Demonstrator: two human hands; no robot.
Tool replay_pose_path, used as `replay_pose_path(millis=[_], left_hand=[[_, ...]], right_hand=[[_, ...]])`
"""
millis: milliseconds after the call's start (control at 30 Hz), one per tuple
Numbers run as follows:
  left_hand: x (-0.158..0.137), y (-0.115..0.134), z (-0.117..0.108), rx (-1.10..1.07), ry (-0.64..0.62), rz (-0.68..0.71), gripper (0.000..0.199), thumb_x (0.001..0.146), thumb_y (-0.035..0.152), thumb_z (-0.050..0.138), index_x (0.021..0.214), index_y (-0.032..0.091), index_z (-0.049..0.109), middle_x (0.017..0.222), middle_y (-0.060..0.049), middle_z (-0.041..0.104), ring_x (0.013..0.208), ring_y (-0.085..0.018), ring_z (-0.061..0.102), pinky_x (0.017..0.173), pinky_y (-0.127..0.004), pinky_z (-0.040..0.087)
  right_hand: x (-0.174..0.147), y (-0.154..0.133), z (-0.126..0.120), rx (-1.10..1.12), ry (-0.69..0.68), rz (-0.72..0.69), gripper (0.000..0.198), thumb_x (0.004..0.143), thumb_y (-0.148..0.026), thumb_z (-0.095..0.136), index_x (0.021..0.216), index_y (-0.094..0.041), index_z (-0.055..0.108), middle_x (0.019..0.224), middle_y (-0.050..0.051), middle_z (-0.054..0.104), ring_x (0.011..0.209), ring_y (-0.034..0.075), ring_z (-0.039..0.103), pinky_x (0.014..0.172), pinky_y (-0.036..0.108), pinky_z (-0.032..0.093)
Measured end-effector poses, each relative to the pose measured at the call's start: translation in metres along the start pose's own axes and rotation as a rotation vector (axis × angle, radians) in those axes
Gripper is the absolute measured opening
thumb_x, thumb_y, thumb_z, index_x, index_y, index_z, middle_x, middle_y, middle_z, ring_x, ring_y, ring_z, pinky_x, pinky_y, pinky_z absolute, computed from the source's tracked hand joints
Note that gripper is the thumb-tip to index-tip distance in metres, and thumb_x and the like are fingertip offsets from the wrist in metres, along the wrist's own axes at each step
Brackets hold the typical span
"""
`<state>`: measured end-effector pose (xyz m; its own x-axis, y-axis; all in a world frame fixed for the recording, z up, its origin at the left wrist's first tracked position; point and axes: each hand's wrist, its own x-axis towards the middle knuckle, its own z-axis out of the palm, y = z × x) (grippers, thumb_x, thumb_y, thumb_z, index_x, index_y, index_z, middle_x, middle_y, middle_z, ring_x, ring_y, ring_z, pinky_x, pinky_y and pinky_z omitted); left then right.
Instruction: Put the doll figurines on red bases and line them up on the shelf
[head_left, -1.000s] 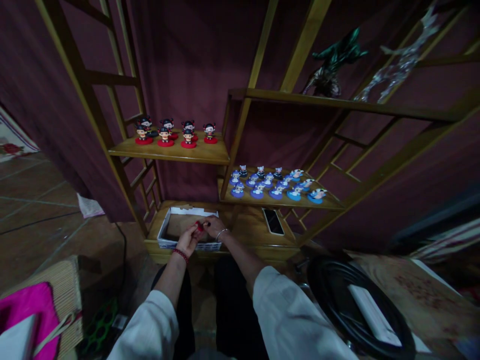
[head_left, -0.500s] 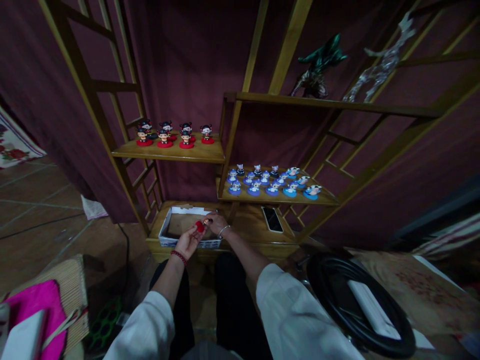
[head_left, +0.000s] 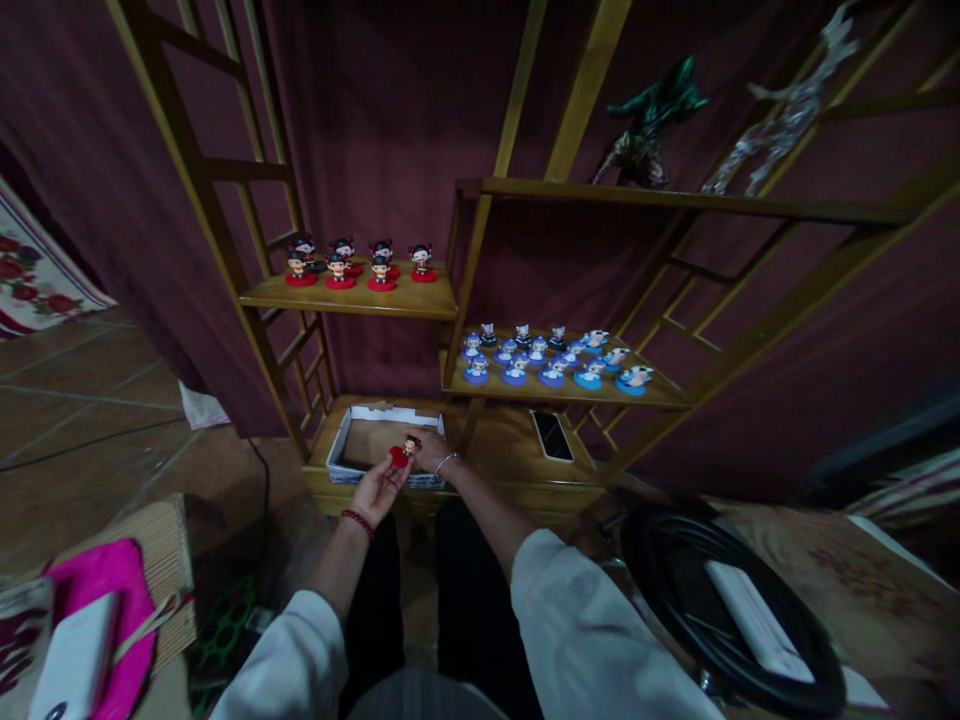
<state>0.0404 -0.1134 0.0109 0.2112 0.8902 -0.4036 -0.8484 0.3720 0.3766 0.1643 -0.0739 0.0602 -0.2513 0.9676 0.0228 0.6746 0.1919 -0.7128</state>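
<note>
A small black-haired figurine (head_left: pixel 410 447) on a round red base is held over the front of a shallow white cardboard box (head_left: pixel 349 425). My left hand (head_left: pixel 379 488) grips it by the base, palm turned up. From the right, my right hand (head_left: pixel 433 451) has its fingers closed at the figurine's side; part of its grip is hidden. Similar red-based figurines (head_left: pixel 340 272) stand in rows on the left shelf above the box. The visible inside of the box shows bare brown cardboard.
Purple and blue figurines (head_left: pixel 516 370) crowd the lower right shelf (head_left: pixel 525 392). A smartphone (head_left: pixel 552 436) lies on the bottom board right of my hands. Two statues, one green (head_left: pixel 649 120), stand higher up. A coiled black hose (head_left: pixel 652 570) sits at right, a pink cloth (head_left: pixel 131 620) at left.
The figurine has been turned in my fingers so its head and body now show more plainly. The whole view has shifted slightly, with the shelves appearing a little farther right.
</note>
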Motion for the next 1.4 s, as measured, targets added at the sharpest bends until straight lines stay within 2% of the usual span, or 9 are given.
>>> replay_pose_path(millis=[133,300,533,733,967,1400], left_hand=[[-0.001,-0.003,-0.005,-0.006,-0.005,0.019,0.009,0.076,0.009,0.05,0.08,0.008,0.058,0.084,-0.014,0.064,0.089,-0.022,0.06,0.076,-0.031,0.051],[-0.001,-0.005,-0.006,0.006,-0.018,0.058,0.008,0.074,0.007,0.051,0.078,0.01,0.058,0.084,-0.012,0.065,0.089,-0.021,0.06,0.078,-0.031,0.049],[-0.005,-0.006,-0.005,0.028,-0.044,0.038,0.008,0.074,0.013,0.055,0.081,0.015,0.057,0.089,-0.007,0.064,0.094,-0.021,0.058,0.078,-0.032,0.048],[-0.003,-0.008,-0.006,0.032,-0.017,0.055,0.009,0.075,0.013,0.054,0.083,0.014,0.058,0.084,-0.007,0.065,0.085,-0.018,0.061,0.069,-0.025,0.05],[-0.003,-0.008,-0.004,-0.04,-0.002,0.083,0.01,0.074,0.008,0.053,0.081,0.012,0.058,0.086,-0.009,0.065,0.092,-0.019,0.059,0.078,-0.028,0.049],[0.0,-0.01,-0.007,-0.004,-0.006,0.101,0.011,0.075,0.007,0.051,0.082,0.012,0.058,0.086,-0.009,0.065,0.093,-0.018,0.059,0.081,-0.029,0.049]], right_hand=[[0.0,0.005,0.005,0.008,-0.009,0.015,0.04,0.067,-0.005,0.05,0.105,-0.015,0.058,0.104,0.007,0.061,0.089,0.015,0.056,0.081,0.024,0.042],[-0.001,0.012,0.006,0.043,0.031,0.016,0.037,0.069,-0.008,0.05,0.101,-0.023,0.06,0.097,0.001,0.063,0.081,0.012,0.057,0.078,0.023,0.044],[0.006,0.027,0.011,0.12,0.05,-0.017,0.036,0.069,-0.012,0.049,0.102,-0.023,0.058,0.096,-0.001,0.063,0.084,0.012,0.057,0.081,0.027,0.044],[0.006,0.034,0.015,0.186,0.072,-0.008,0.038,0.067,-0.011,0.051,0.104,-0.022,0.057,0.1,-0.001,0.062,0.089,0.013,0.057,0.084,0.027,0.043],[0.003,0.031,0.018,0.298,0.09,0.019,0.039,0.068,-0.011,0.051,0.106,-0.02,0.056,0.102,0.002,0.061,0.091,0.012,0.057,0.084,0.028,0.044],[-0.004,0.036,0.023,0.6,0.132,0.045,0.038,0.065,-0.015,0.055,0.103,-0.017,0.056,0.096,0.002,0.062,0.084,0.011,0.058,0.082,0.028,0.044]])
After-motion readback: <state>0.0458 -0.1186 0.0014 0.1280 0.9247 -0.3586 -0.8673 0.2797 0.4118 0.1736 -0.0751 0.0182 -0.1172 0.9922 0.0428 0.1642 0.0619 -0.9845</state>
